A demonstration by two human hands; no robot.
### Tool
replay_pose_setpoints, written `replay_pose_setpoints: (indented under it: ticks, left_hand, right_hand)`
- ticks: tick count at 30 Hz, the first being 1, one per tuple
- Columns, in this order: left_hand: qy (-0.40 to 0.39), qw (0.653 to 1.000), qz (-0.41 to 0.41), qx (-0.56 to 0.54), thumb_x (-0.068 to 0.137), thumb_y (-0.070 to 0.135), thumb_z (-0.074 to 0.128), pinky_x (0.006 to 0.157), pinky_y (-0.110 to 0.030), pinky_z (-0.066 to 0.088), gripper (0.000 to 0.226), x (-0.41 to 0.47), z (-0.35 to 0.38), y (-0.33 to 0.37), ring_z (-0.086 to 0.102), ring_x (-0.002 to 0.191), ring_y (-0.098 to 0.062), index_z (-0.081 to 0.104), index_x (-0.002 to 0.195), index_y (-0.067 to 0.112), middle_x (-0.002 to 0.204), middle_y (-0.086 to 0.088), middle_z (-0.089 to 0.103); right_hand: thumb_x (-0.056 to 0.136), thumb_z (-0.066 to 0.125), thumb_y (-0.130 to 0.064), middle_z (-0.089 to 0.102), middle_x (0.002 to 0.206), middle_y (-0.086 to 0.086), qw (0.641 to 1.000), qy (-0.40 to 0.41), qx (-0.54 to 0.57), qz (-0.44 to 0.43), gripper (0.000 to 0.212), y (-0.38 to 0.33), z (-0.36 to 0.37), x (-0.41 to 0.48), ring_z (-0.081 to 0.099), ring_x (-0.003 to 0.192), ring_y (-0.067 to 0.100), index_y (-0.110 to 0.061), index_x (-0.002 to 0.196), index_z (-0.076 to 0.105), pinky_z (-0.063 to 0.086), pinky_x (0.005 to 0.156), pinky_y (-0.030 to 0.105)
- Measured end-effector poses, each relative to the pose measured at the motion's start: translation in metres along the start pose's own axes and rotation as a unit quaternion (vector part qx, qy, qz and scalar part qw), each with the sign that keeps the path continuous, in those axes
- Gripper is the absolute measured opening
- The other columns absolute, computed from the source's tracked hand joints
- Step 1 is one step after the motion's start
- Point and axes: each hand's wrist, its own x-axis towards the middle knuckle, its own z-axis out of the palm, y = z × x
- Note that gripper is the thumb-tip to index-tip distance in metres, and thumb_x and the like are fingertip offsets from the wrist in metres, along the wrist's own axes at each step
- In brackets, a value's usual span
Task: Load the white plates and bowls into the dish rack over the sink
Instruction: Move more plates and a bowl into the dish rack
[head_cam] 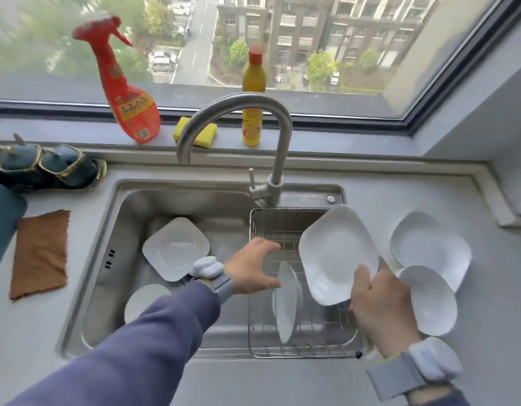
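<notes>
Gripping the lower edge of a white plate point(338, 253), my right hand point(379, 306) has its fingers point(363, 273) clamped on the rim, the plate tilted and hanging over the right half of the dish rack point(309, 351). My left hand point(253, 266) is spread loose and holds nothing, hovering above the rack just beside the one plate already standing on edge point(285, 303) in the wires.

I judge the step in hand to be slotting a second plate. The next move calls for turning the held plate upright and lowering it into a free slot next to the standing one, without knocking that one over; the left hand looks placed to steady it.

More work waits further out. Two white dishes point(429, 250) lie overlapping on the tabletop point(458, 361) right of the sink point(118, 206). A square plate point(175, 247) and a round dish point(145, 300) sit in the basin, the round one partly hidden by my left sleeve. The task seems early, with one piece racked.
</notes>
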Motion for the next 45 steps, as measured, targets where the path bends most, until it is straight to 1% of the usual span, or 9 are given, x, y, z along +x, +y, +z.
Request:
replay_pose_setpoints:
  ticks: [2, 5, 10, 20, 25, 28, 38, 41, 45]
  left_hand:
    - [-0.033, 0.997, 0.028, 0.063, 0.072, 0.046, 0.083, 0.118, -0.031, 0.030, 0.102, 0.011, 0.028, 0.013, 0.031, 0.144, -0.020, 0.030, 0.155, 0.021, 0.159, 0.001, 0.027]
    - [-0.050, 0.991, 0.025, 0.124, 0.066, 0.054, 0.085, 0.122, -0.039, 0.028, 0.116, 0.017, 0.049, 0.009, 0.024, 0.149, -0.022, 0.023, 0.157, 0.018, 0.163, 0.001, 0.022]
    - [-0.041, 0.982, 0.024, 0.183, 0.070, 0.061, 0.080, 0.121, -0.039, 0.028, 0.105, 0.022, 0.064, 0.014, 0.029, 0.147, -0.020, 0.033, 0.154, 0.020, 0.162, 0.005, 0.031]
    - [-0.036, 0.983, 0.030, 0.177, 0.072, 0.062, 0.076, 0.120, -0.039, 0.029, 0.099, 0.023, 0.068, 0.006, 0.032, 0.146, -0.021, 0.035, 0.153, 0.022, 0.162, 0.006, 0.032]
    - [-0.039, 0.986, 0.026, 0.160, 0.073, 0.062, 0.073, 0.117, -0.042, 0.035, 0.093, 0.022, 0.070, 0.004, 0.038, 0.142, -0.023, 0.041, 0.149, 0.018, 0.159, 0.004, 0.038]
    - [-0.039, 0.990, 0.029, 0.133, 0.071, 0.063, 0.067, 0.114, -0.043, 0.038, 0.089, 0.019, 0.072, -0.002, 0.043, 0.138, -0.024, 0.045, 0.145, 0.019, 0.154, 0.005, 0.043]
    - [-0.023, 0.991, 0.057, 0.122, 0.075, 0.056, 0.077, 0.120, -0.040, 0.030, 0.102, 0.015, 0.074, -0.007, 0.027, 0.150, -0.020, 0.026, 0.156, 0.021, 0.166, 0.005, 0.023]
    - [0.033, 0.992, 0.077, 0.095, 0.079, 0.058, 0.071, 0.124, -0.041, 0.023, 0.098, 0.007, 0.074, -0.020, 0.020, 0.152, -0.022, 0.026, 0.157, 0.019, 0.165, -0.004, 0.023]
    - [0.162, 0.986, 0.029, 0.037, 0.087, 0.043, 0.053, 0.118, -0.043, 0.032, 0.072, -0.020, 0.047, -0.061, 0.036, 0.143, -0.028, 0.040, 0.150, 0.010, 0.153, -0.012, 0.042]
  right_hand:
    - [0.100, 0.037, -0.013, 0.068, 0.097, 0.017, 0.994, -0.003, -0.106, -0.041, 0.041, 0.014, 0.000, 0.014, 0.062, 0.081, 0.040, -0.009, 0.140, 0.044, 0.047, 0.071, 0.039]
    - [0.097, 0.036, -0.015, 0.068, 0.096, 0.018, 0.972, -0.073, -0.215, -0.053, 0.038, 0.025, 0.027, 0.030, 0.065, 0.085, 0.038, -0.009, 0.134, 0.041, 0.049, 0.068, 0.037]
    - [0.094, 0.036, -0.019, 0.067, 0.103, 0.017, 0.959, -0.189, -0.212, -0.018, 0.019, 0.054, 0.068, 0.047, 0.064, 0.091, 0.038, -0.011, 0.107, 0.047, 0.046, 0.068, 0.037]
    - [0.095, 0.045, -0.018, 0.066, 0.116, 0.018, 0.938, -0.274, -0.212, -0.001, 0.027, 0.049, 0.106, 0.034, 0.064, 0.105, 0.038, -0.007, 0.119, 0.045, 0.043, 0.072, 0.036]
    - [0.102, 0.024, -0.050, 0.067, 0.102, 0.018, 0.950, -0.283, -0.130, -0.018, 0.046, 0.045, 0.105, 0.020, 0.065, 0.089, 0.038, -0.012, 0.125, 0.035, 0.045, 0.070, 0.039]
    - [0.103, 0.019, -0.047, 0.066, 0.099, 0.014, 0.944, -0.304, -0.124, -0.011, 0.044, 0.041, 0.103, 0.006, 0.062, 0.083, 0.034, -0.014, 0.125, 0.038, 0.046, 0.072, 0.040]
    - [0.100, 0.017, -0.054, 0.069, 0.101, 0.014, 0.943, -0.299, -0.143, 0.016, 0.047, 0.042, 0.090, 0.003, 0.067, 0.088, 0.033, -0.028, 0.138, 0.026, 0.049, 0.072, 0.039]
    - [0.097, 0.017, -0.061, 0.069, 0.117, 0.011, 0.962, -0.193, -0.193, -0.015, 0.068, 0.035, 0.084, 0.001, 0.067, 0.099, 0.033, -0.022, 0.152, 0.011, 0.050, 0.077, 0.041]
    - [0.098, 0.044, -0.032, 0.062, 0.123, 0.002, 0.974, -0.109, -0.082, -0.183, 0.041, -0.014, 0.102, -0.022, 0.061, 0.105, 0.026, -0.021, 0.138, 0.040, 0.049, 0.084, 0.040]
